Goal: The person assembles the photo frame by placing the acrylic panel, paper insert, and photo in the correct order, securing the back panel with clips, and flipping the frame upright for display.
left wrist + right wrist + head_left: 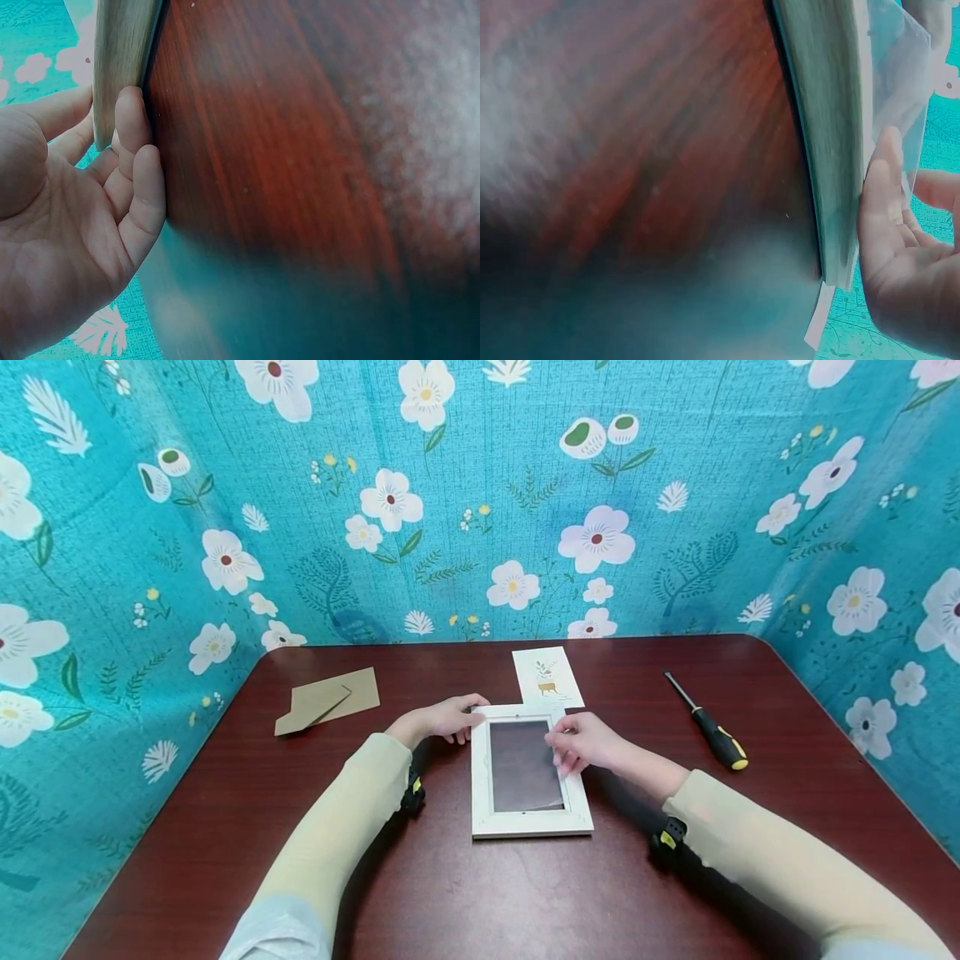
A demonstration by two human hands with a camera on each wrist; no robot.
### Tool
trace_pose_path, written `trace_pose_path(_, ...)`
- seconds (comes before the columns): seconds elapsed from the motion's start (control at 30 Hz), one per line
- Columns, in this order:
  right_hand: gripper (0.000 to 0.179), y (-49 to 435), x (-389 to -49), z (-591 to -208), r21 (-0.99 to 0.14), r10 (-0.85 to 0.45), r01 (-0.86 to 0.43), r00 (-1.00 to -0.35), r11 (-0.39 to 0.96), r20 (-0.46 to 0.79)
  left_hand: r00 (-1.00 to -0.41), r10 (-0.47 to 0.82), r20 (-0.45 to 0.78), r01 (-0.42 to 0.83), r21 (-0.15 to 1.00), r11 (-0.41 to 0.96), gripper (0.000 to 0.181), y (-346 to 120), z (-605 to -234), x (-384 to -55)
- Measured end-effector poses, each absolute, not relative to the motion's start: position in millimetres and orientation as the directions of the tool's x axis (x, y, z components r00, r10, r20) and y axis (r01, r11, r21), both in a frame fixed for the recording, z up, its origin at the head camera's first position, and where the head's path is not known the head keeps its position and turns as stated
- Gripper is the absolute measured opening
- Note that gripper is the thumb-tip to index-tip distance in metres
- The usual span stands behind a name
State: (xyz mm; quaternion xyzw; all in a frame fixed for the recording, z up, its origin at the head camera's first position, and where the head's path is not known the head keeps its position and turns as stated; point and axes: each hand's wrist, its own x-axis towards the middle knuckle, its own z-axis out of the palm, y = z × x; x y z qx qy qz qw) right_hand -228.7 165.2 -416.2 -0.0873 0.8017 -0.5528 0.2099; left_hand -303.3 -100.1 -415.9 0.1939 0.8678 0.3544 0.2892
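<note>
A white picture frame [482,785] lies on the table, its dark red-brown surface showing through the opening. My left hand [450,718] grips the frame's upper left corner; in the left wrist view its fingers [133,124] bend around the wood-coloured side edge. Over the right side of the frame, my right hand [588,743] pinches a clear plastic sheet [900,67] between thumb and fingers. The right wrist view shows that sheet tilted up above the frame's side [826,142]. In the head view the sheet's outline is hard to make out.
Behind the frame lies a white card with a potted-plant picture [546,675]. A brown backing board [341,697] with a raised flap is at the left. To the right rests a black and yellow screwdriver [716,735]. A blue flowered cloth [465,527] hangs around the table [420,885].
</note>
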Motion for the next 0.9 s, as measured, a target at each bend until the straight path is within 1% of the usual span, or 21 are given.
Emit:
trace_pose_path(0.07, 0.018, 164.6, -230.1, -414.4, -0.896, -0.369, 0.041, -0.902, 0.442, -0.224, -0.759, 0.542, -0.36, 0.136, 0.727, 0.673, 0.029, -100.0, -415.7, -302.9)
trace_pose_path(0.17, 0.026, 164.4, -231.8, -411.4, -0.835, -0.379, -0.052, -0.905, 0.548, -0.193, -0.761, 0.543, -0.355, 0.141, 0.727, 0.672, 0.029, -100.1, -415.9, -302.6)
trace_pose_path(0.3, 0.031, 164.9, -234.0, -408.0, -0.758, -0.409, -0.129, -0.892, 0.64, -0.193, -0.761, 0.547, -0.349, 0.146, 0.729, 0.669, 0.029, -100.4, -416.6, -302.5)
trace_pose_path(0.5, 0.036, 163.4, -239.1, -403.4, -0.667, -0.429, -0.165, -0.867, 0.727, -0.253, -0.763, 0.54, -0.355, 0.143, 0.723, 0.676, 0.031, -100.5, -416.2, -301.9)
trace_pose_path(0.63, 0.036, 162.2, -242.4, -402.7, -0.621, -0.417, -0.168, -0.865, 0.765, -0.279, -0.762, 0.538, -0.361, 0.135, 0.725, 0.676, 0.031, -100.0, -415.9, -301.7)
trace_pose_path(0.77, 0.034, 160.7, -242.4, -401.3, -0.601, -0.389, -0.141, -0.869, 0.787, -0.306, -0.758, 0.543, -0.362, 0.137, 0.725, 0.675, 0.032, -100.4, -417.0, -302.6)
trace_pose_path(0.9, 0.033, 158.8, -241.6, -398.4, -0.56, -0.382, -0.159, -0.871, 0.813, -0.308, -0.756, 0.547, -0.358, 0.143, 0.726, 0.672, 0.032, -100.8, -417.7, -304.0)
